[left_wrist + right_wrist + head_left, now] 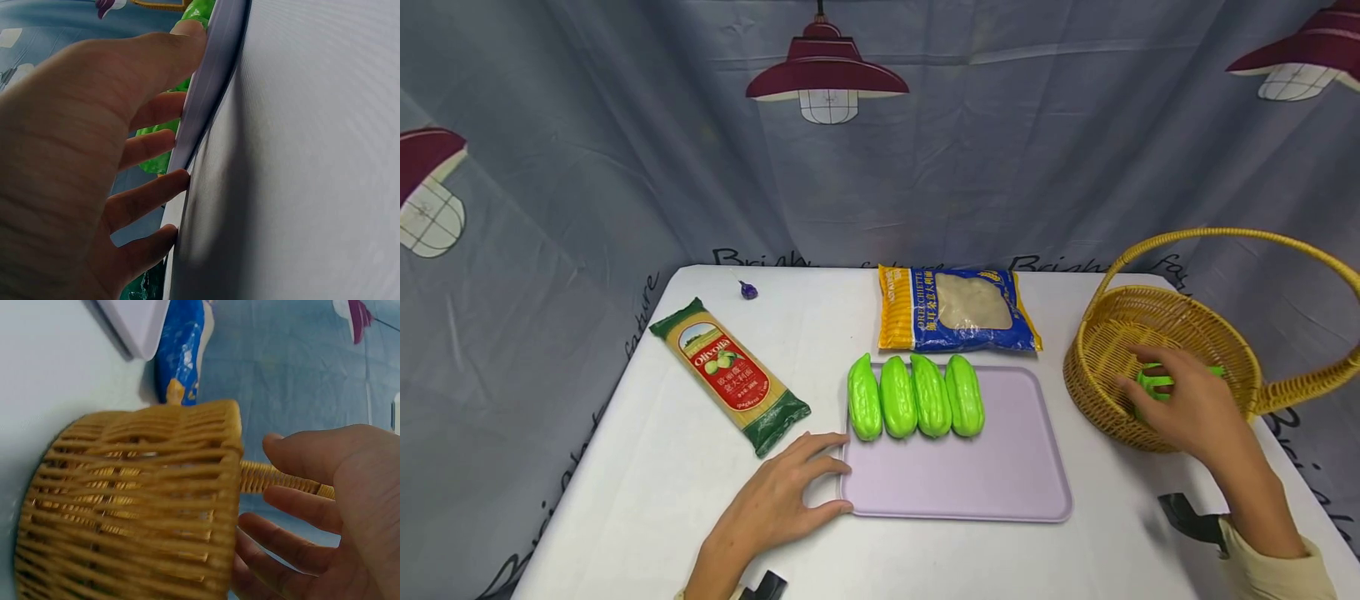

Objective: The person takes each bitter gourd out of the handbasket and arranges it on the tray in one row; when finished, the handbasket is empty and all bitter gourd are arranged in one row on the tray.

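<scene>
My left hand [778,496] rests at the left edge of a pale purple tray [955,479], its fingertips and thumb touching the rim with the fingers spread. Several bright green bitter melons [930,396] lie side by side along the tray's far left part. On the right, my right hand [1195,404] reaches over the near side of a woven wicker basket [1086,387], fingers loosely spread. Beneath it in the basket is a bright green thing [1153,381], mostly hidden by the hand. In the right wrist view the fingers [294,534] show apart, beside the basket's rim.
A spaghetti packet [730,375] lies slanted to the left of the tray. Behind the tray lies a blue and yellow orecchiette bag [973,308]. A small purple object [748,290] sits at the far left. The basket's tall handle [1225,233] arches over it; a grey curtain hangs behind.
</scene>
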Demonstrator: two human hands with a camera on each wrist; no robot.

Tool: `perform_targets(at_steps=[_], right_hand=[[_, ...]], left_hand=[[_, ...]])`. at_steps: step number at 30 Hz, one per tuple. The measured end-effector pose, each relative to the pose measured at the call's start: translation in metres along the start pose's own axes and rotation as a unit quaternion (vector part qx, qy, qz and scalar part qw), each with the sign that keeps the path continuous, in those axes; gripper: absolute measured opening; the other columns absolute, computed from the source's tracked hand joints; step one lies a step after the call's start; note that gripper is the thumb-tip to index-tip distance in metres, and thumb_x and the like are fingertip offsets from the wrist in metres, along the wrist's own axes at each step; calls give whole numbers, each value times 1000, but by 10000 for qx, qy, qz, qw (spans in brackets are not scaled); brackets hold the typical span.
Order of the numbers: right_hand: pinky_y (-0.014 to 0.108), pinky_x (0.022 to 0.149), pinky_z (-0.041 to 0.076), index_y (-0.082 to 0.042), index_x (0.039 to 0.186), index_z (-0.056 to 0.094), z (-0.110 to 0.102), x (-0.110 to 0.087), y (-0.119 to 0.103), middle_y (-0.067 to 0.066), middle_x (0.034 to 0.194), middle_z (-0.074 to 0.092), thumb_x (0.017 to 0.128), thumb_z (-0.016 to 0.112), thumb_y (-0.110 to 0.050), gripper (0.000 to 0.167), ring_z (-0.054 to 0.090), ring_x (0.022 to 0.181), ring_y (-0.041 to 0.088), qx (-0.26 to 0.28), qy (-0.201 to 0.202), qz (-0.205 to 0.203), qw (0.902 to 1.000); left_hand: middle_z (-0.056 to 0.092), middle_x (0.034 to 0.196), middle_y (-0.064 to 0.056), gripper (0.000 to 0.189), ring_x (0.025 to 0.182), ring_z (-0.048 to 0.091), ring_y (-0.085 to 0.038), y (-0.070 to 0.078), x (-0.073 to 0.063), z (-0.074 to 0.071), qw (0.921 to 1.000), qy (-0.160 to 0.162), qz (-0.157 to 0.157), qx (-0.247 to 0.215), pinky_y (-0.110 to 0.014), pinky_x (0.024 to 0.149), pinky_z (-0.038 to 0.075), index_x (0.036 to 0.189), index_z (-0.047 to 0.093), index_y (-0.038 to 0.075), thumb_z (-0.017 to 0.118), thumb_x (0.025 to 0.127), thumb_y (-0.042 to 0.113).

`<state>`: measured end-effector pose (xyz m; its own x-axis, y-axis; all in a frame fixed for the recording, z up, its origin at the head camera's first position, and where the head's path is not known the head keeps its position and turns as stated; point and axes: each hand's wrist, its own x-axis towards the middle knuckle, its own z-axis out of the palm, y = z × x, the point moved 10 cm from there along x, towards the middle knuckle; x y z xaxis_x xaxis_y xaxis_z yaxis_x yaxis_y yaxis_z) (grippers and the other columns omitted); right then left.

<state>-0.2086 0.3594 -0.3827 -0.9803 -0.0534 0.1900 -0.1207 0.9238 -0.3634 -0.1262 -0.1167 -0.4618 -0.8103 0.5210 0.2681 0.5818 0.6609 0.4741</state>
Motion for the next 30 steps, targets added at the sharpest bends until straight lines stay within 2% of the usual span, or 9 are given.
perform_targets(at_steps=[7, 11, 19, 23, 26, 30], right_hand=[[70, 70, 55, 7, 143, 58, 1, -1, 19, 39, 127, 55, 99, 80, -30, 62, 63, 98, 55, -206, 5, 195, 9996], [71, 70, 52, 7, 144, 56, 3, -2, 32, 38, 122, 55, 97, 81, -29, 64, 58, 99, 56, -380, -84, 430, 9983], [74, 71, 53, 6, 147, 52, 8, -1, 50, 40, 125, 51, 94, 82, -16, 65, 55, 105, 62, -489, -380, 797, 9949], [75, 71, 53, 7, 148, 50, 12, 0, 57, 41, 126, 50, 91, 83, -12, 68, 54, 108, 64, -492, -481, 851, 9940], [75, 72, 53, 8, 146, 51, 14, 1, 61, 43, 126, 50, 89, 87, -16, 72, 52, 106, 65, -503, -550, 802, 9940], [69, 72, 52, 10, 143, 53, 18, 4, 60, 45, 127, 52, 88, 90, -30, 78, 54, 103, 60, -548, -614, 612, 9947]], left_hand=[[62, 151, 5, 39, 138, 61, -19, 1, -1, -1, 10000, 19, 30, 28, -44, 126, 45, 113, 79, 25, 91, 85, 49], [62, 151, 6, 39, 138, 61, -18, 0, -1, 0, 10000, -4, -6, 10, -44, 127, 44, 114, 80, 25, 91, 85, 49], [61, 151, 6, 39, 139, 60, -17, -1, -1, 1, 10000, -41, -86, 9, -43, 127, 44, 114, 80, 26, 91, 85, 49], [61, 152, 7, 38, 139, 60, -17, -1, -1, 1, 10000, -37, -84, 11, -43, 127, 44, 114, 80, 26, 91, 85, 50], [61, 151, 7, 38, 139, 60, -17, -1, -1, 1, 10000, -29, -62, 2, -44, 127, 44, 114, 80, 26, 90, 86, 50], [62, 151, 6, 38, 138, 60, -18, 0, -1, 1, 10000, -4, -20, 11, -44, 127, 44, 113, 80, 26, 90, 86, 50]])
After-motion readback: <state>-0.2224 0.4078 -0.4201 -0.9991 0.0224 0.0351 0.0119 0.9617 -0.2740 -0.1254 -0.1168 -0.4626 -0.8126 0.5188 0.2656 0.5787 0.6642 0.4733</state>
